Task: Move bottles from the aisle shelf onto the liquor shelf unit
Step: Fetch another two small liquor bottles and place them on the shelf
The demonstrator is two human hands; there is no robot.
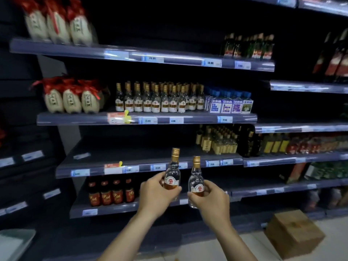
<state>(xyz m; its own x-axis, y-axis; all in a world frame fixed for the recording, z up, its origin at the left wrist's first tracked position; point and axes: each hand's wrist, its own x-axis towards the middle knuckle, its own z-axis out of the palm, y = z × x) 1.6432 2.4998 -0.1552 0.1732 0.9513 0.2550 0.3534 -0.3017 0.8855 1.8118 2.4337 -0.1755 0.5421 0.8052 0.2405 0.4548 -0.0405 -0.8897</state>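
Two small clear bottles, gold caps, upright, near each other before the liquor shelf unit. Left bottle gripped by left hand; right bottle gripped by right hand. Matching bottles two shelves up.

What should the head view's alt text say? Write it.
Each hand holds a small clear gold-capped bottle, left hand and right hand, upright before dark store shelves. A matching bottle group fills the shelf above; a cardboard box sits lower right.
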